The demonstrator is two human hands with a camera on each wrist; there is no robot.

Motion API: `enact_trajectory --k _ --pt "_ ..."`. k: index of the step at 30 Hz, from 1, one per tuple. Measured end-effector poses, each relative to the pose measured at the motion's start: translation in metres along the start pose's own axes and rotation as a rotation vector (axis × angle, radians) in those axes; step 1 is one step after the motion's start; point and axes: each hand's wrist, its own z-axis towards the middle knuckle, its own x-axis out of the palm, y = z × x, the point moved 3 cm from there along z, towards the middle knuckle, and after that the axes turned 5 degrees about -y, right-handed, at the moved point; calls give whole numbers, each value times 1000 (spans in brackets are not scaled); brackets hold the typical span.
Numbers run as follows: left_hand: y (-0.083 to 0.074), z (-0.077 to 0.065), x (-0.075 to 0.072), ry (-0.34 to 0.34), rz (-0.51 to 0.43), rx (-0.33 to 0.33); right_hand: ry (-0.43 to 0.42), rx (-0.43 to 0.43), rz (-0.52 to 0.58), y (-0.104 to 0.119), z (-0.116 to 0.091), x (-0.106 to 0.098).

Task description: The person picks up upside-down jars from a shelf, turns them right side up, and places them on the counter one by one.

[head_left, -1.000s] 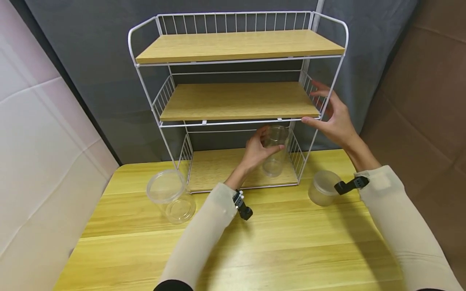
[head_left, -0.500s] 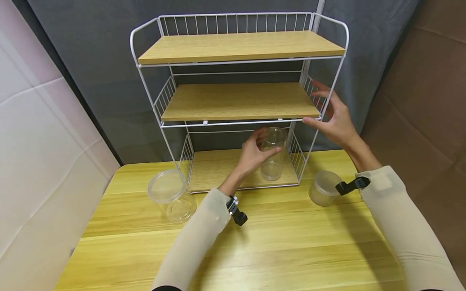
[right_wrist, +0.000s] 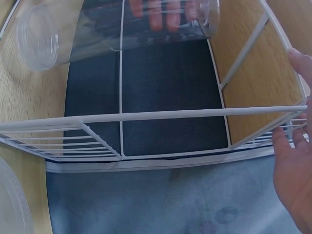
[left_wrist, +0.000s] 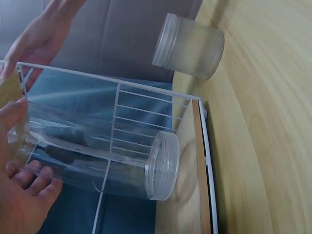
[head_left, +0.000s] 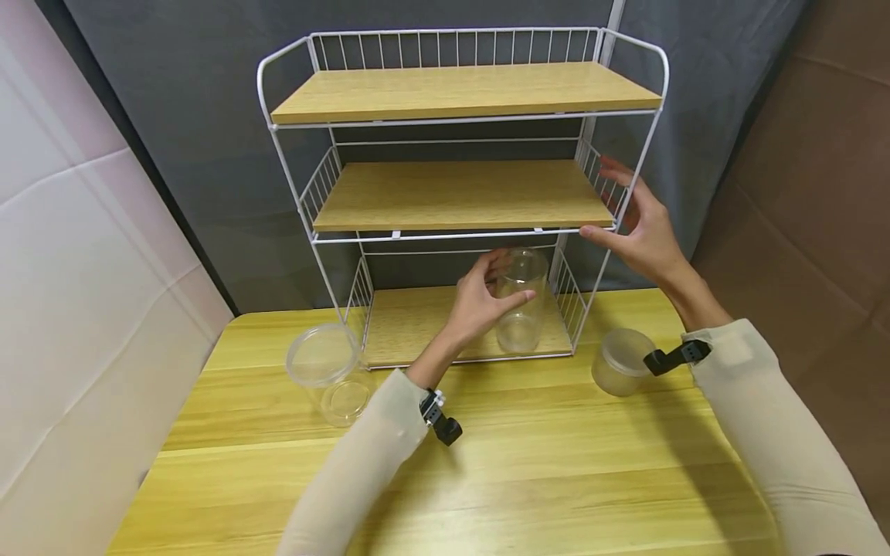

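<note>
My left hand point(head_left: 480, 303) grips a tall clear plastic jar point(head_left: 521, 309) around its upper part, thumb in front and fingers behind. The jar stands roughly upright, its lower end close over the front right of the bottom shelf point(head_left: 417, 316), as the left wrist view also shows. My right hand point(head_left: 643, 232) holds the right side of the white wire rack point(head_left: 452, 234) at the middle shelf point(head_left: 459, 193). Its thumb point(right_wrist: 301, 63) lies at the front corner and its fingers reach round the wire side.
Another clear jar point(head_left: 323, 359) stands on the table left of the rack. A shorter, cloudy jar with a lid point(head_left: 619, 363) stands to the right, close by the right wrist. The rack's top shelf point(head_left: 459, 89) spans above; a grey curtain point(head_left: 208, 154) hangs behind.
My left hand has drawn the tall jar slightly left and toward the bottom shelf's front edge, with the forearm pulling back. The right hand keeps its hold on the rack.
</note>
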Motion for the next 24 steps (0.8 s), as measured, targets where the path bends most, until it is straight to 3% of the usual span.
enact_trajectory --k 6,14,24 --pt "-4 -8 -7 -3 -40 16 7 -5 12 2 1 1" --pt "-13 -21 -20 8 -94 -14 6 -1 7 3 0 0" --pt "-17 -38 -36 -19 -111 -32 23 -16 -84 4 -5 -7"
